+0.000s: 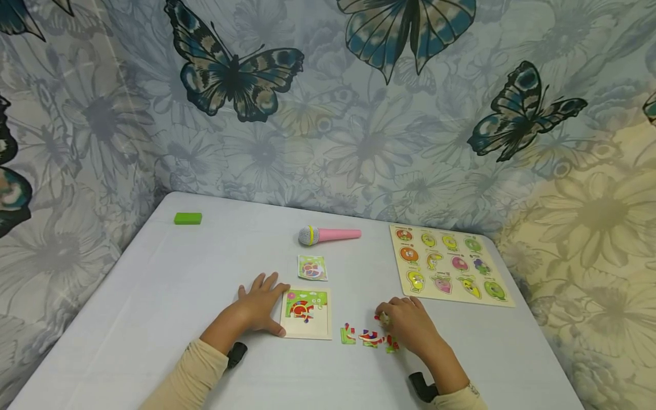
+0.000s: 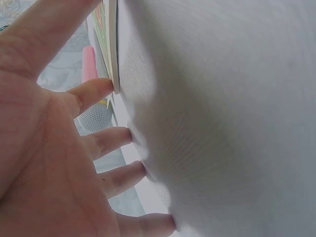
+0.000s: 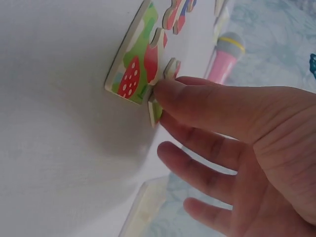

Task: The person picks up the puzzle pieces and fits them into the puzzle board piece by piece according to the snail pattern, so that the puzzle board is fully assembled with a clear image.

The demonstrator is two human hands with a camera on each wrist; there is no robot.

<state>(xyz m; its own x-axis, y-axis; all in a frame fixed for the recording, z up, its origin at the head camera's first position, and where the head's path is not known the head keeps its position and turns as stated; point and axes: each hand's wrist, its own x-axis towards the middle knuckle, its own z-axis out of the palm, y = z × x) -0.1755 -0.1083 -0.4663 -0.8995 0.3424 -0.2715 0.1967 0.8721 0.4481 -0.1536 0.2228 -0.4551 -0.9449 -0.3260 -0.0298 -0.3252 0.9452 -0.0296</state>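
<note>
My left hand (image 1: 258, 310) has its fingers spread on the table, with the thumb and index finger against the left edge of a small wooden puzzle board (image 1: 319, 329). Green and red pieces fill the board's upper part, while pale wood shows below. To the right, my right hand (image 1: 414, 326) pinches a puzzle piece (image 3: 155, 111) with a green face between thumb and index finger; its other fingers are loosely bent. Just beside it lies a piece with a red spotted mushroom (image 3: 130, 81). More loose pieces (image 1: 348, 335) lie between the board and this hand.
Behind the board is a small square picture (image 1: 312, 267), and beyond it a pink toy microphone (image 1: 338, 234). A fruit puzzle board (image 1: 400, 259) occupies the right side. At the far left is a green block (image 1: 188, 218). A butterfly-patterned cloth (image 1: 353, 148) hangs behind the table.
</note>
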